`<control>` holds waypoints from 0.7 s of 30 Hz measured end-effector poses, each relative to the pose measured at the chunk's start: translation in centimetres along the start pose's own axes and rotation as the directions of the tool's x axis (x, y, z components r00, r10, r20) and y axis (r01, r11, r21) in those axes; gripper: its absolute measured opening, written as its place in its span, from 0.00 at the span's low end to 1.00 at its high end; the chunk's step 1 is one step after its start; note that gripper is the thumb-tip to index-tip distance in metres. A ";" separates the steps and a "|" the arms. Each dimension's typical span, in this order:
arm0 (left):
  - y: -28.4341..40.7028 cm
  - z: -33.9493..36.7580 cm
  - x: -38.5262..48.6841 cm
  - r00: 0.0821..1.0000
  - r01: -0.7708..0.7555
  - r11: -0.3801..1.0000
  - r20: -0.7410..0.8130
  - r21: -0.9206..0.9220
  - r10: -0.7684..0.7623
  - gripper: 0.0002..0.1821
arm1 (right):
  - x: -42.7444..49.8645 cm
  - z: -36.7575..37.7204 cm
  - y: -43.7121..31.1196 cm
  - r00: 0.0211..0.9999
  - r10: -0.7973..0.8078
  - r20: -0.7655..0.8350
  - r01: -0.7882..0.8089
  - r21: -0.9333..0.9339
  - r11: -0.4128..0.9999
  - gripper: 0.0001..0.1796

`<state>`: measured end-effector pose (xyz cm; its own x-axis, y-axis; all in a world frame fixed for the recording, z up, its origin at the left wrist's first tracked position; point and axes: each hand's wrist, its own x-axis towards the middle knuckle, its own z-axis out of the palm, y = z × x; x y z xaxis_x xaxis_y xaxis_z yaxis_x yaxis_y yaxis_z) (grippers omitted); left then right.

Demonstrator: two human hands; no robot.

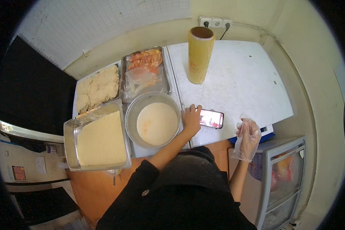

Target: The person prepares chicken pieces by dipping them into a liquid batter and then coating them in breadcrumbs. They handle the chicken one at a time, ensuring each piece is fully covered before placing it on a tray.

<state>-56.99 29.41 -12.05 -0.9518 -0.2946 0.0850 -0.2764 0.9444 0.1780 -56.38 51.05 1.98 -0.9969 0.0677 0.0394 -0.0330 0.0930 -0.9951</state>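
Note:
My left hand [192,120] is bare and at the left end of a smartphone [211,118], fingers over its edge. The phone is on the white tabletop with its screen lit. A clear disposable plastic glove covers my right hand [248,135], raised by the table's front edge with its fingers bent. Whether anything is inside those fingers is hidden. Left of my left hand stands a round metal bowl [127,130] holding a pale, milky liquid [158,123]. A deep steel pan [70,149] beside it contains a pale yellow powder, likely flour or breading [102,141].
Behind the bowl, a metal tray [168,82] carries bagged raw meat, apparently chicken [145,61]. Another tray is heaped with clumpy breaded food [99,86]. A tall roll of cling film [200,54] stands upright near wall sockets [216,22]. A glass-doored refrigerator [284,175] is at lower right.

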 end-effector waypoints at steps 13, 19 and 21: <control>0.5 -0.1 -1.1 0.999 -0.024 0.998 0.020 -0.066 0.026 0.26 | 1.6 0.0 0.9 0.999 0.018 -0.035 -0.017 0.023 1.000 0.14; 0.5 0.0 -1.3 0.999 -0.042 0.997 -0.007 -0.063 0.042 0.27 | 1.9 -0.4 0.6 0.997 0.020 -0.076 -0.019 0.016 1.000 0.14; 0.5 0.2 -1.3 0.999 -0.044 0.997 -0.013 -0.066 0.044 0.27 | 2.0 -0.4 0.6 0.997 0.023 -0.080 -0.020 0.030 0.999 0.14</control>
<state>-55.93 30.31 -12.26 -0.9612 -0.2549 0.1051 -0.2245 0.9450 0.2380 -58.38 51.61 1.49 -0.9885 0.1493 0.0239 -0.0147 0.0620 -0.9980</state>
